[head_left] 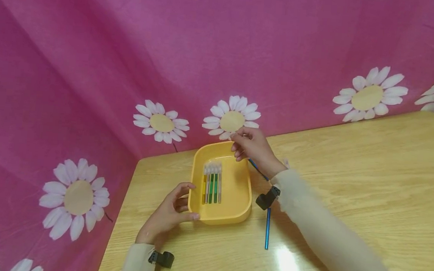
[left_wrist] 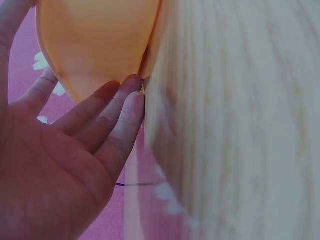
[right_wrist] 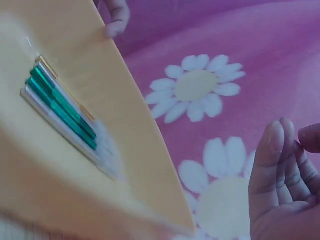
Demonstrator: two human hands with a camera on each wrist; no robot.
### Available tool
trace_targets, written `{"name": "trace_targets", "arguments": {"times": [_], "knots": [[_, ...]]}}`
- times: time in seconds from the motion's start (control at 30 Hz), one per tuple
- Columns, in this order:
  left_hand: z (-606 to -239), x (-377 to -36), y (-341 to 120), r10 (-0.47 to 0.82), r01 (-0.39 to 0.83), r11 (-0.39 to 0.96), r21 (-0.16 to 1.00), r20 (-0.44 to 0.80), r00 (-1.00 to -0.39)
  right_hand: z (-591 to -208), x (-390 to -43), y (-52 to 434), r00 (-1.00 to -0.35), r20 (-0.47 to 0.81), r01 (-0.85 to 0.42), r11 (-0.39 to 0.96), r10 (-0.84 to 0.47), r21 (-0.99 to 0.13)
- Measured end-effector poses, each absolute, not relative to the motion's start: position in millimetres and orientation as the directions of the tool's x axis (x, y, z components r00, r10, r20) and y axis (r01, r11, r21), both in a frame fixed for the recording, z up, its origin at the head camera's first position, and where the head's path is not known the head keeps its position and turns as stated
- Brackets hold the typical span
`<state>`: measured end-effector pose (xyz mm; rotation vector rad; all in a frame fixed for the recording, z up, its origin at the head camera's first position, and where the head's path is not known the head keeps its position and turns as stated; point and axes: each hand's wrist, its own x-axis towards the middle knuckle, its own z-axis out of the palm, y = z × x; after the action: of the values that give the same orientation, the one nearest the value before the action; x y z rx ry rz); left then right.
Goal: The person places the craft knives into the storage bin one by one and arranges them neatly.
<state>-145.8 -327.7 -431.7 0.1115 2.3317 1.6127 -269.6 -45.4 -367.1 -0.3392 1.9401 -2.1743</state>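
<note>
A yellow plastic tray [head_left: 236, 188] stands on the table, with several slim, shiny sticks [head_left: 211, 188] side by side in it. They are gold, silver and green, with pale, whitish ends pointing to the far side. My left hand [head_left: 170, 210] holds the tray's near left side, thumb and a fingertip at the rim. In the left wrist view its other fingers [left_wrist: 131, 107] lie against the tray's outer wall. My right hand [head_left: 252, 147] is over the tray's far right corner, fingers bent in the head view. The right wrist view shows nothing between its thumb and fingers [right_wrist: 274, 140].
A blue stick [head_left: 267, 231] lies on the wooden table [head_left: 350, 197] right of the tray. Another dark blue stick [head_left: 257, 168] lies partly under my right hand and wrist. A pink cloth [head_left: 304, 53] with daisies hangs behind and left of the table.
</note>
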Motion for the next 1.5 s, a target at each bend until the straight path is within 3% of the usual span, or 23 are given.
{"name": "trace_targets", "arguments": {"times": [0.57, 0.73, 1.1, 1.5], "knots": [[-428, -144, -322, 0.159, -0.190, 0.349, 0.918, -0.258, -0.953, -387, -279, 26, -0.967, -0.010, -0.028, 0.143, -0.256, -0.989], [-428, -145, -321, 0.156, -0.186, 0.359, 0.915, -0.255, -0.954, -394, -284, 45, -0.963, -0.011, -0.068, 0.283, -0.269, -0.957], [-431, -145, -322, 0.153, -0.184, 0.367, 0.912, -0.254, -0.955, -412, -282, 71, -0.952, -0.072, -0.077, 0.460, -0.297, -0.885], [-429, -144, -320, 0.115, -0.203, 0.384, 0.901, -0.265, -0.957, -418, -278, 92, -0.923, -0.189, -0.038, 0.569, -0.335, -0.821]]}}
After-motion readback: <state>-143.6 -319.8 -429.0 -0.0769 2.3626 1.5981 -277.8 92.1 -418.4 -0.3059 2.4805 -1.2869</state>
